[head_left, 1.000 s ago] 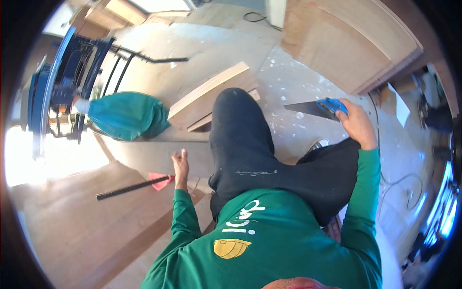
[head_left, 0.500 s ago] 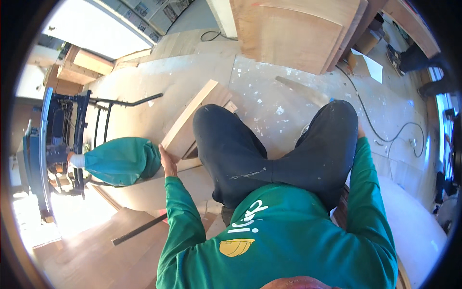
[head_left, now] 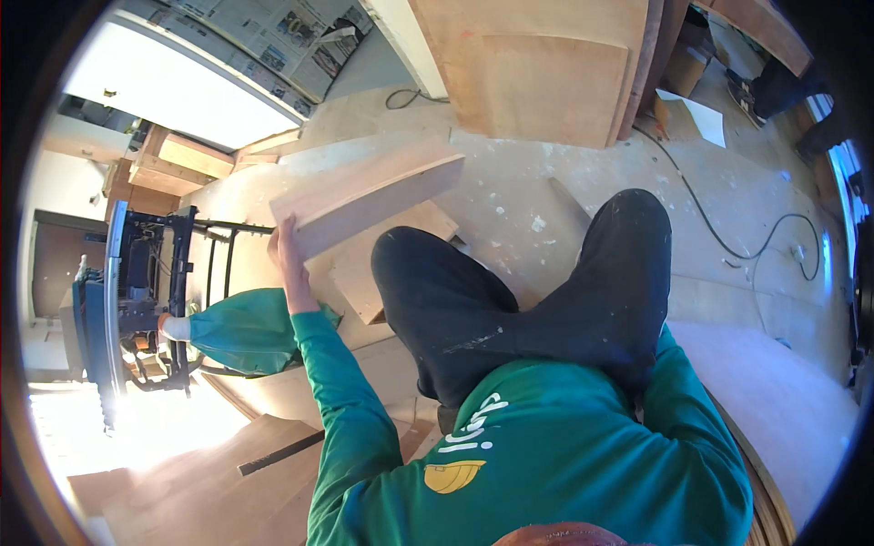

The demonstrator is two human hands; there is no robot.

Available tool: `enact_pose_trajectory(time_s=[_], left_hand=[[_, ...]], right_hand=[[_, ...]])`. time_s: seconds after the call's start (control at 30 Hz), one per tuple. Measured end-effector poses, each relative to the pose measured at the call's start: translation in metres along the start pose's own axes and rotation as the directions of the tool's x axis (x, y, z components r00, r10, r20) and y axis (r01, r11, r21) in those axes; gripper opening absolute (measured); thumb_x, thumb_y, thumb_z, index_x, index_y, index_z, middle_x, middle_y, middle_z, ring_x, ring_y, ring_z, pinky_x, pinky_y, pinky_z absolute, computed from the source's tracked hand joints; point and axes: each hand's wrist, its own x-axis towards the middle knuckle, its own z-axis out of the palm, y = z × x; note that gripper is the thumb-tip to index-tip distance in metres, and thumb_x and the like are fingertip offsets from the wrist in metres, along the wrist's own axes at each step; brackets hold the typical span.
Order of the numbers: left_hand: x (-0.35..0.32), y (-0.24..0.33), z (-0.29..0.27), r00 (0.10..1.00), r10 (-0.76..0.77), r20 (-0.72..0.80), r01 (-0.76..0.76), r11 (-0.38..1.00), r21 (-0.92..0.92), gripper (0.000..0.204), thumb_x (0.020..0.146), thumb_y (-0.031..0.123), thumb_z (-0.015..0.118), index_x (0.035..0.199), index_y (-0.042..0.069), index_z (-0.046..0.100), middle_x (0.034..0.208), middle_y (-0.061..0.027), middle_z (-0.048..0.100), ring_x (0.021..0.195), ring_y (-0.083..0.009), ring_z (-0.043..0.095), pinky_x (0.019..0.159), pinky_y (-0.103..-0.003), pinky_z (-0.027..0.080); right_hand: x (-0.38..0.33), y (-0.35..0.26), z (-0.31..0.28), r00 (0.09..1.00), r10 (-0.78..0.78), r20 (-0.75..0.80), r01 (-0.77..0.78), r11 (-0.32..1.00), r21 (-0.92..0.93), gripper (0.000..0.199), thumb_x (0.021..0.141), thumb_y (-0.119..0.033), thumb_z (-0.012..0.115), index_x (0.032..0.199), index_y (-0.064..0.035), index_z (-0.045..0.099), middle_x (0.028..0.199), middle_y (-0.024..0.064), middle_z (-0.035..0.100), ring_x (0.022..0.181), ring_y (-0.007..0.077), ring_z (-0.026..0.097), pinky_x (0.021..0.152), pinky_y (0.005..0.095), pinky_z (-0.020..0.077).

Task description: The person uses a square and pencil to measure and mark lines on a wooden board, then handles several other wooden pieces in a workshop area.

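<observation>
My left hand (head_left: 288,255) grips the left end of a long, thick wooden board (head_left: 382,193) with a pale edge, held tilted beyond my left knee. Beneath it lies another light-brown wooden piece (head_left: 357,278), partly covered by the raised board and my knee. My right arm (head_left: 683,382) reaches down beside my right thigh, which hides the right hand. Near my left forearm a green cloth dust bag (head_left: 241,332) hangs from a table saw (head_left: 137,282) with a black metal stand.
Large plywood panels (head_left: 546,91) lean at the far side. A black cable (head_left: 701,218) curls over the paint-spotted floor on the right. More boards (head_left: 264,437) lie at the lower left, with a dark metal strip (head_left: 278,453) on them. Another person's foot (head_left: 746,100) shows at upper right.
My left hand has lifted the board and swung it farther away, uncovering the wooden piece under it. My right hand, barely visible before at my knee, is now hidden behind my leg.
</observation>
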Motion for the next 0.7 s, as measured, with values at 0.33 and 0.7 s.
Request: enact_pose_trajectory(time_s=[0.33, 0.7], left_hand=[[0.040, 0.103, 0.161, 0.959, 0.097, 0.266, 0.011, 0.926, -0.378, 0.039, 0.084, 0.032, 0.071, 0.106, -0.001, 0.071, 0.101, -0.0110, 0.067, 0.093, -0.0228, 0.064, 0.079, -0.036, 0.051], [0.000, 0.055, 0.271, 0.926, 0.003, 0.378, 0.157, 0.907, -0.390, 0.059, 0.082, 0.041, 0.074, 0.120, -0.004, 0.066, 0.116, -0.0154, 0.065, 0.107, -0.0252, 0.062, 0.093, -0.038, 0.048]], right_hand=[[0.128, -0.069, -0.046, 0.975, -0.221, 0.026, 0.214, 0.962, 0.170, 0.083, 0.095, -0.063, 0.057, 0.150, -0.0039, 0.041, 0.149, 0.0192, 0.048, 0.138, 0.0284, 0.045, 0.113, 0.0429, 0.0332], [0.118, -0.345, 0.127, 0.956, -0.290, -0.051, 0.290, 0.957, -0.009, 0.076, 0.091, -0.054, 0.067, 0.134, 0.0072, 0.057, 0.130, 0.0172, 0.064, 0.118, 0.0274, 0.060, 0.098, 0.0417, 0.0457]])
